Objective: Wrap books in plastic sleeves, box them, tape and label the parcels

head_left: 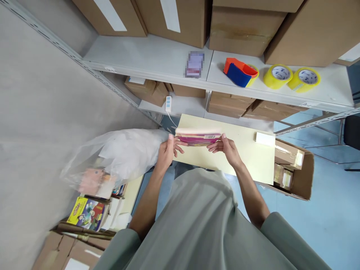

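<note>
Above the pale yellow tabletop (247, 157), a book (199, 139) with a magenta cover and a barcode is held up between both hands. Motion blurs it, and its pale upper edge faces away from me. My left hand (168, 149) grips its left end, thumb on top and fingers beneath. At the right end, my right hand (227, 148) pinches the book the same way. A white block-shaped object (264, 138) lies on the table to the right of my right hand.
Shelves (146, 54) ahead hold cardboard boxes, an orange-and-blue tape dispenser (239, 72) and yellow tape rolls (278, 76). A white power strip (168, 104) sits lower. At left are a plastic bag (132, 150) and books (87, 213); at right, an open carton (305, 176) of small boxes.
</note>
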### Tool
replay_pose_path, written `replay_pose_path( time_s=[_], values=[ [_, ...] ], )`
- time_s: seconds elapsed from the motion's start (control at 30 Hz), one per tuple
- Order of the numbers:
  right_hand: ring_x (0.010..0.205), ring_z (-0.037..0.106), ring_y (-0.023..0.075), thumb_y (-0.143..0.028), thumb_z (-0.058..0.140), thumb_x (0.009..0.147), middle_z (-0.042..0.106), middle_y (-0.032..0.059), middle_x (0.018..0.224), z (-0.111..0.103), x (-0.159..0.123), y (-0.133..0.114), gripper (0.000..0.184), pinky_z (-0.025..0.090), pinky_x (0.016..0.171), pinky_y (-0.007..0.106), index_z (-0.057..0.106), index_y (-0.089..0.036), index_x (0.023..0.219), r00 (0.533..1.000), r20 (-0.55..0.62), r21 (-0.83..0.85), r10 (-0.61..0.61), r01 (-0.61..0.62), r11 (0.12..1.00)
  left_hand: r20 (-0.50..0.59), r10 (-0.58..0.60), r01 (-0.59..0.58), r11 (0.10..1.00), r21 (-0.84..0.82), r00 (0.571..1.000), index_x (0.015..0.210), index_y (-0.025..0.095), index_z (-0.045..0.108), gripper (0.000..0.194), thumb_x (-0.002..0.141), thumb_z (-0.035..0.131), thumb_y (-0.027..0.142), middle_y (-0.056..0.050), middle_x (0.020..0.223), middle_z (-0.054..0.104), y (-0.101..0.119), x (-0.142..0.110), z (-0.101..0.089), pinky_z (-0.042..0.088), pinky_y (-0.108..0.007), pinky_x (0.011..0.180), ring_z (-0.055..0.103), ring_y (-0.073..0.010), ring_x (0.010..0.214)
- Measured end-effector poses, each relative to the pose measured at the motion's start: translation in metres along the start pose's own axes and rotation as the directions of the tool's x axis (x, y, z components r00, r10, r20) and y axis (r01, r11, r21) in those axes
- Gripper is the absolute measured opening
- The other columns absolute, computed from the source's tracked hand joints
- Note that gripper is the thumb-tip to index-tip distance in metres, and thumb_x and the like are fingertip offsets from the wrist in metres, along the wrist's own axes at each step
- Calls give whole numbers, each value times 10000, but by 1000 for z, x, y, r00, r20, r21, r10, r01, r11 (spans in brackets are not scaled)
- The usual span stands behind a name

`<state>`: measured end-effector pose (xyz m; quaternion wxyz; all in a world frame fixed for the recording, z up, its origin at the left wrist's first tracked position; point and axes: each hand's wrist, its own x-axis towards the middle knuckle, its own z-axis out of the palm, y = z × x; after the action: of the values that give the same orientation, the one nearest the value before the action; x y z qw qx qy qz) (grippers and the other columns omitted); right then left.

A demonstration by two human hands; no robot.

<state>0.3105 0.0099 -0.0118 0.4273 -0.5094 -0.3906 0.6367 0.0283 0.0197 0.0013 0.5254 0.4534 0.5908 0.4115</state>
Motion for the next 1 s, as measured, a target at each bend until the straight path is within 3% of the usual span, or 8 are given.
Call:
replay_pose_path(
  time_s=[0.17, 0.27, 0.4, 0.53, 0.67, 0.77, 0.87, 1.0],
  values=[
    [874, 834, 278, -921, 757, 903, 851, 54, 893, 0, 7, 13, 677, 668, 784, 394, 782, -257, 1031, 999, -35, -20, -10, 9, 1000, -1, 38, -38, 999, 31, 999, 1168, 200, 884, 660, 870, 864, 788, -103, 1029, 887, 0, -4, 0, 628, -324, 693, 826, -276, 898],
    [766, 779, 237, -801, 940, 798, 785, -22, 755, -2, 16, 27, 632, 630, 736, 363, 746, -275, 1091, 1000, 12, -11, -20, 20, 1000, 20, 54, -55, 997, 61, 998, 1217, 208, 874, 584, 835, 944, 644, -95, 1070, 885, -2, -5, 2, 642, -328, 745, 812, -258, 900],
    [701, 707, 189, -773, 976, 750, 742, -61, 723, -1, 30, 51, 662, 580, 710, 329, 672, -282, 1073, 999, 32, 54, 3, -5, 999, 63, 197, -206, 953, 223, 978, 1192, 253, 887, 363, 940, 866, 514, -50, 983, 860, 7, -12, 15, 615, -310, 725, 758, -205, 782],
    [829, 752, 191, -727, 1012, 708, 813, -35, 855, 8, 46, 74, 641, 628, 858, 351, 660, -294, 1023, 1000, -11, 196, 20, -17, 980, 242, 367, -438, 799, 413, 898, 1194, 325, 896, 210, 1059, 738, 358, -54, 1207, 858, 22, -26, 42, 612, -321, 881, 803, -231, 1005],
    [1031, 817, 262, -610, 1070, 625, 881, 67, 1099, 15, 53, 92, 619, 666, 1013, 441, 737, -264, 1015, 998, 4, 328, 68, -65, 942, 405, 367, -544, 633, 551, 837, 1209, 349, 886, 288, 1073, 677, 204, -63, 1216, 835, 26, -39, 63, 562, -304, 827, 796, -224, 997],
    [1086, 821, 293, -567, 1082, 597, 886, 103, 1155, 14, 53, 103, 594, 675, 1031, 462, 766, -246, 985, 996, 8, 368, 87, -84, 926, 462, 347, -574, 570, 587, 817, 1228, 353, 871, 357, 1075, 628, 141, -69, 1178, 824, 24, -43, 69, 545, -305, 792, 786, -221, 957],
    [1105, 823, 273, -590, 1080, 618, 891, 80, 1145, 8, 51, 114, 611, 665, 1055, 438, 745, -259, 1007, 996, 5, 379, 93, -88, 921, 429, 322, -531, 611, 586, 844, 1297, 346, 843, 323, 1072, 672, 190, -62, 1183, 845, 17, -40, 68, 561, -300, 817, 800, -230, 985],
    [947, 818, 201, -583, 1103, 612, 882, 7, 984, -3, 47, 130, 637, 659, 1014, 373, 691, -275, 987, 979, -46, 394, 198, -165, 904, 249, 212, -315, 789, 527, 945, 1481, 353, 760, 483, 1002, 807, 315, -21, 1208, 880, -7, -20, 53, 611, -314, 863, 828, -237, 928]
  ],
)
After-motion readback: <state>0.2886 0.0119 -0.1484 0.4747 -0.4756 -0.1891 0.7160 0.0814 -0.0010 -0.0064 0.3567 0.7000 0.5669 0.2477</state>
